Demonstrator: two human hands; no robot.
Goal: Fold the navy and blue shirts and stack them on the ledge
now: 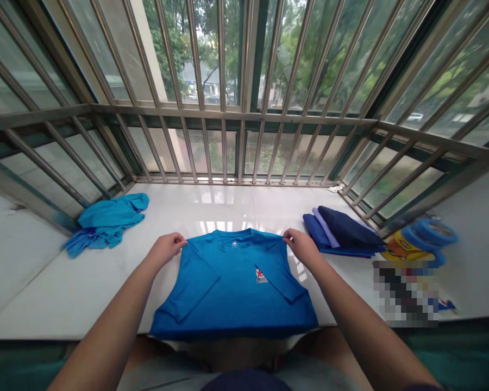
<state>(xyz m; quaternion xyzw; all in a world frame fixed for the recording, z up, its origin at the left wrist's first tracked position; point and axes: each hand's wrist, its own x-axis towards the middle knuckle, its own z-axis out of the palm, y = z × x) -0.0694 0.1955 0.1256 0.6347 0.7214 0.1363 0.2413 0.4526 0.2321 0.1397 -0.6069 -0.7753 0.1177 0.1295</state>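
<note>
A blue T-shirt [236, 282] lies spread on the white sill, its collar toward the window and its sleeves folded inward over the front. Its lower part reaches the sill's front edge, close to my lap. My left hand [168, 250] pinches the shirt's left shoulder corner between thumb and fingers. At the opposite shoulder corner, my right hand [300, 245] is closed on the cloth in the same way. A small logo is near the collar, and a red and white print shows on the chest.
On the left of the white sill [244, 203] lies a crumpled teal-blue garment [112, 217]. A stack of folded dark clothes [344, 231] sits at the right, beside a blue and yellow jar with a handle [421, 241]. Metal window bars [240, 146] enclose the back and sides.
</note>
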